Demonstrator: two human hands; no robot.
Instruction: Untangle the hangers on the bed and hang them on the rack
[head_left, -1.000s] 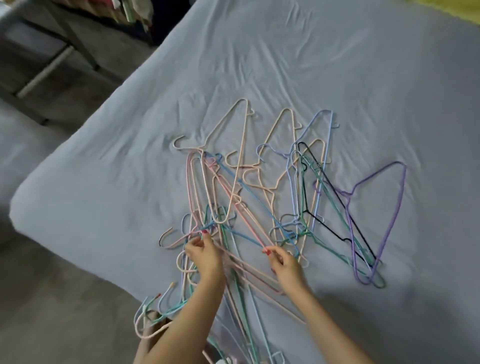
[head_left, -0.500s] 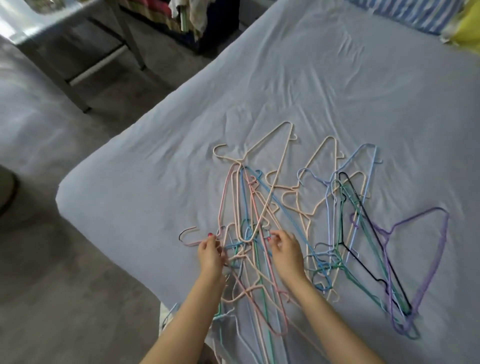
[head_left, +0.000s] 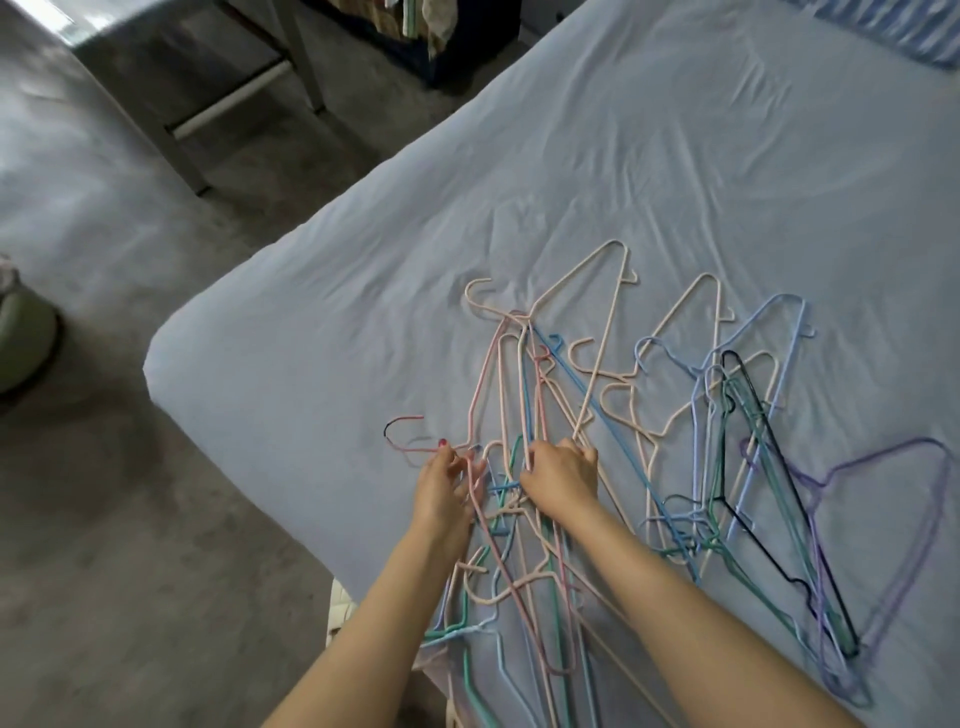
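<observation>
A tangle of thin wire hangers (head_left: 613, 457) in cream, pink, blue, green, black and purple lies on the grey-blue bed sheet (head_left: 623, 182). My left hand (head_left: 444, 491) pinches a pink hanger (head_left: 410, 441) near its hook at the pile's left edge. My right hand (head_left: 561, 475) has its fingers curled round several hanger wires in the middle of the tangle. A purple hanger (head_left: 914, 545) lies at the far right. Some hangers hang over the bed's near edge, below my forearms. No rack is plainly in view.
The bed corner (head_left: 171, 358) is to the left, with grey floor (head_left: 130, 519) beyond it. A metal frame with legs (head_left: 228, 109) stands at the top left. A green round object (head_left: 21, 332) sits at the far left. A striped pillow (head_left: 883, 26) lies at the top right.
The view has tilted up and left, showing more floor. Both hands have moved closer together at the pile's left side, and my right hand has closed further round the wires.
</observation>
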